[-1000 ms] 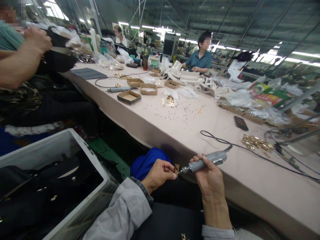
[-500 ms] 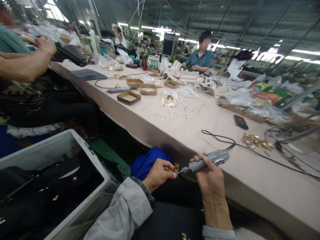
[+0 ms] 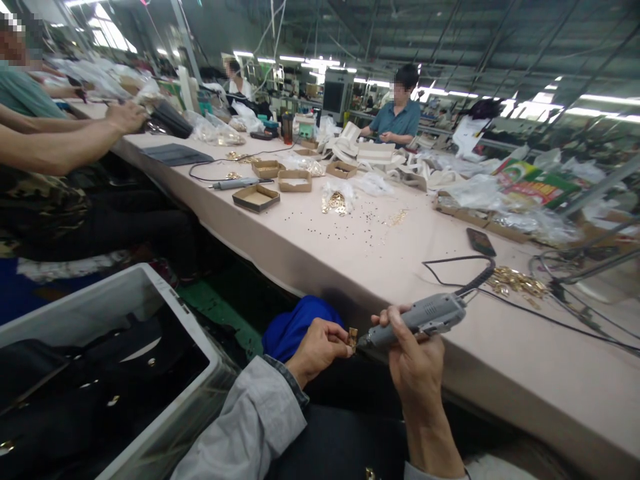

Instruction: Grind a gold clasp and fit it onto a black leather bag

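Note:
Between thumb and fingers, my left hand (image 3: 320, 348) pinches a small gold metal plate (image 3: 353, 336), held upright just off the table's front edge. My right hand (image 3: 417, 360) is wrapped round a grey electric screwdriver (image 3: 425, 319), its tip pointing left at the plate. Whether the bit touches the plate I cannot make out. A black cord (image 3: 487, 270) runs from the back of the screwdriver onto the table. Below my hands lies a black bag or leather piece (image 3: 340, 440) with a gold fitting at its lower edge, partly hidden by my arms.
To the left stands a grey crate (image 3: 210, 360) with black bags. The table (image 3: 320, 247) bears gold fittings (image 3: 517, 283), scattered small screws, a phone (image 3: 481, 242), cardboard boxes (image 3: 256, 198) and another screwdriver (image 3: 235, 183). One co-worker sits at left, another (image 3: 400, 110) across the table.
The screwdriver has tilted and its cord has shifted on the table; my left hand stays nearly still with the plate. The co-worker at left has moved a black item.

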A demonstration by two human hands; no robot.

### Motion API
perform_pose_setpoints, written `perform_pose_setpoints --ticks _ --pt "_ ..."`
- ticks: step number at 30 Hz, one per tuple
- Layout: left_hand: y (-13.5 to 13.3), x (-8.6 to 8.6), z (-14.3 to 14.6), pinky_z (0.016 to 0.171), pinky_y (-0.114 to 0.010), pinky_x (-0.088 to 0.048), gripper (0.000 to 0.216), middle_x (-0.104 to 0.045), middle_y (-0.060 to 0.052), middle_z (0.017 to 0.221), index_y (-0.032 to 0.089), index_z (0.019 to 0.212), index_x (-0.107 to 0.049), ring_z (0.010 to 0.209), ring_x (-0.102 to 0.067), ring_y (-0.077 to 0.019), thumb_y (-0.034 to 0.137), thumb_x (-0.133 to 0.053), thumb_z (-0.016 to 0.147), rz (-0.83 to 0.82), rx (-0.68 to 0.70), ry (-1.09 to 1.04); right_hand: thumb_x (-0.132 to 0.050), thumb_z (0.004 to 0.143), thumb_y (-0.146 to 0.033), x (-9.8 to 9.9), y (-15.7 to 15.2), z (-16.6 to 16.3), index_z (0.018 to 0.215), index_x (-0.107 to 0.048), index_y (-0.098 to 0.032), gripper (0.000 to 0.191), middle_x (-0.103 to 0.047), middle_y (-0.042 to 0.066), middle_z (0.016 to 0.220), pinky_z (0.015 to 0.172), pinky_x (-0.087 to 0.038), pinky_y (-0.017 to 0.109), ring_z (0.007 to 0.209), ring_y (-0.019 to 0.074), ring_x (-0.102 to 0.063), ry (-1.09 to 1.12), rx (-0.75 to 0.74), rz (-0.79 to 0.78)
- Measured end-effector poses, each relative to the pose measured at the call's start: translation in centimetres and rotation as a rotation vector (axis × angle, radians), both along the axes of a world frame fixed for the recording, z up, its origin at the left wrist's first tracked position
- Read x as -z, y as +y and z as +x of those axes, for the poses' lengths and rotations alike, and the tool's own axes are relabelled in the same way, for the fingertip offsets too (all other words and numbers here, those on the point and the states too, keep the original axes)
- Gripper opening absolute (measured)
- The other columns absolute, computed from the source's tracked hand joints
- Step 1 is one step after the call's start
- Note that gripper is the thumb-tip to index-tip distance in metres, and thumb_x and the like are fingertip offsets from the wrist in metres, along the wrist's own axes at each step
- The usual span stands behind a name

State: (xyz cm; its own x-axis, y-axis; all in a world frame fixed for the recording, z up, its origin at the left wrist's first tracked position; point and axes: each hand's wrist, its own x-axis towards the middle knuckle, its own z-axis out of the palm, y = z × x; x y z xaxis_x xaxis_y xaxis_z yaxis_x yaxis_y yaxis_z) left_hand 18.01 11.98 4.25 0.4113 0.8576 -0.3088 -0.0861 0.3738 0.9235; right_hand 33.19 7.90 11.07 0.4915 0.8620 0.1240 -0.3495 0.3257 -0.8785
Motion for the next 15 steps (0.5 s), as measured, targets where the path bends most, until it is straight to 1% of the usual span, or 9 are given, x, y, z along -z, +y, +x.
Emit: perform_pose_setpoints --ticks 5,9,11,15 --pt "-0.1 0.3 -0.1 0.062 -0.026 -0.040 0.021 -0.073 -0.006 0.065 0.010 0.071 -0.081 0.059 -0.057 -0.0137 0.020 -0.082 0.053 0.010 0.031 -0.032 -0.081 0.091 -0.035 0.9 -0.6 -0.3 0.097 -0.069 -0.020 0.020 -0.066 0.004 0.090 0.086 -0.060 0.039 0.088 0.0204 -0.069 -0.246 0.011 -0.004" --pt "-0.1 0.3 -0.2 0.062 -0.026 -0.041 0.020 -0.072 -0.006 0.065 0.010 0.071 -0.081 0.059 -0.058 -0.0134 0.019 -0.081 0.052 0.006 0.046 -0.063 -0.077 0.094 -0.037 1.0 -1.0 -0.4 0.094 -0.068 -0.021 0.018 -0.065 0.004 0.089 0.084 -0.060 0.038 0.088 0.0214 -0.068 -0.375 -0.002 0.002" --pt "-0.1 0.3 -0.3 0.062 -0.026 -0.041 0.020 -0.073 -0.006 0.065 0.010 0.071 -0.081 0.060 -0.058 -0.0136 0.018 -0.081 0.052 0.001 0.049 -0.072 -0.076 0.094 -0.036 0.8 -1.1 -0.5 0.094 -0.068 -0.022 0.016 -0.064 0.004 0.088 0.085 -0.060 0.040 0.087 0.0212 -0.067 -0.394 -0.017 0.033" --pt "0.0 0.5 -0.4 0.064 -0.027 -0.044 0.021 -0.074 -0.007 0.067 0.011 0.071 -0.081 0.060 -0.060 -0.0149 0.018 -0.082 0.051 -0.023 0.054 -0.095 -0.078 0.093 -0.039 0.0 -1.4 -0.6 0.096 -0.072 -0.023 0.017 -0.062 0.003 0.087 0.097 -0.058 0.049 0.083 0.0202 -0.063 -0.305 -0.119 0.127"
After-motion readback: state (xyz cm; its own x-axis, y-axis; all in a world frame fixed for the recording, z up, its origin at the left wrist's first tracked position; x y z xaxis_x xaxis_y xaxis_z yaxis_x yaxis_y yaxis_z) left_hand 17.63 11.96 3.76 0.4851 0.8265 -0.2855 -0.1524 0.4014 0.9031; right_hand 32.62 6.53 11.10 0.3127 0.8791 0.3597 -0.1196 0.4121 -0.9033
